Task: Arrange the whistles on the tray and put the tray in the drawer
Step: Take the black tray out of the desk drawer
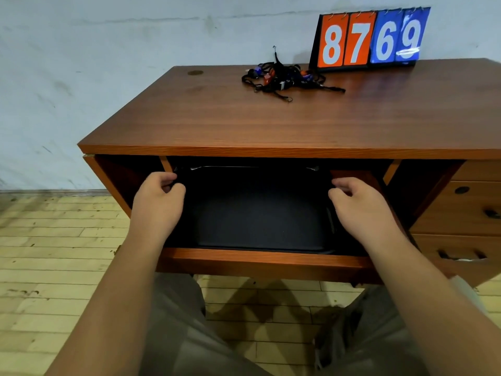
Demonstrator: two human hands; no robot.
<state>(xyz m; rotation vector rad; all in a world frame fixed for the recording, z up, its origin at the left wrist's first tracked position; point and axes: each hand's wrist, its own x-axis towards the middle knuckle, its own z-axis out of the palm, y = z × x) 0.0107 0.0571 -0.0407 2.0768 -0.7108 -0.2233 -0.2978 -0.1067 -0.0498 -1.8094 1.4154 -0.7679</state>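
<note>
Both hands are down in the open drawer (260, 263). The left hand (158, 198) curls its fingers on the 9 o'clock rim of the black tray (257, 221) and the right hand (360, 202) does the same at 3 o'clock. So the tray sits square between them, long axis left to right, neither hand nearer. The whistles (282, 77) aren't on it tho, they're a tangled heap at 12 o'clock on the wooden desk (217, 118), near the scoreboard (371, 39). Guessing the tray comes out first. Pale wall (108, 50), plank floor (54, 240).
</note>
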